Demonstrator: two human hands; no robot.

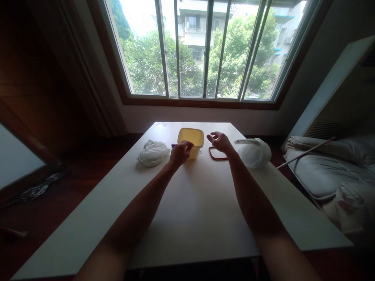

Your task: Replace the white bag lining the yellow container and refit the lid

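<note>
A yellow open-topped container (191,136) stands on the white table (202,210). My left hand (181,151) is closed at the container's near left side; a small purple thing shows beside its fingers, and what the fingers hold is hidden. To the right of the container, my right hand (219,141) hovers with its fingers apart and nothing in them. Partly beneath it lies a red-rimmed lid (217,153). A crumpled white plastic bag (152,152) sits left of the container. Another white bag (254,153), rounded and full-looking, rests to the right of the lid.
Beyond the table's far edge is a wall with a wide window (205,58). A padded seat (316,168) with a long stick (304,153) across it is at the right. Cables (38,190) lie on the floor at the left.
</note>
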